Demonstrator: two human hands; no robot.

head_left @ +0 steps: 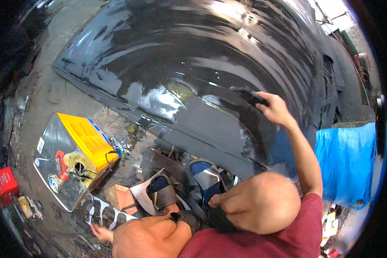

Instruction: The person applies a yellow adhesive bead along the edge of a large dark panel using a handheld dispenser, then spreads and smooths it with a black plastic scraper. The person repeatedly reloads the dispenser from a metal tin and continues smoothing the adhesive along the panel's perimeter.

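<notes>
A large dark panel [210, 120], wet and shiny with pale streaks, fills the upper middle, curving away from me. Over its right part reaches my right hand [275, 109], its fingers closed on a dark pad [250, 96] against the surface. Motion and dark tones blur that pad, so its exact kind is unclear. A yellowish patch [180, 91] shows on the panel to the left of it. Down at the lower left, beside my knee, my left hand [102, 233] extends with fingers apart and nothing visible in it.
A square yellow-sided tin [102, 137], with a red handle and a ragged hole in its top, stands at left. Farther left lies a red box [4, 185]. My sandalled feet [163, 193] are below the panel's near edge. Blue sheeting [346, 163] hangs at right.
</notes>
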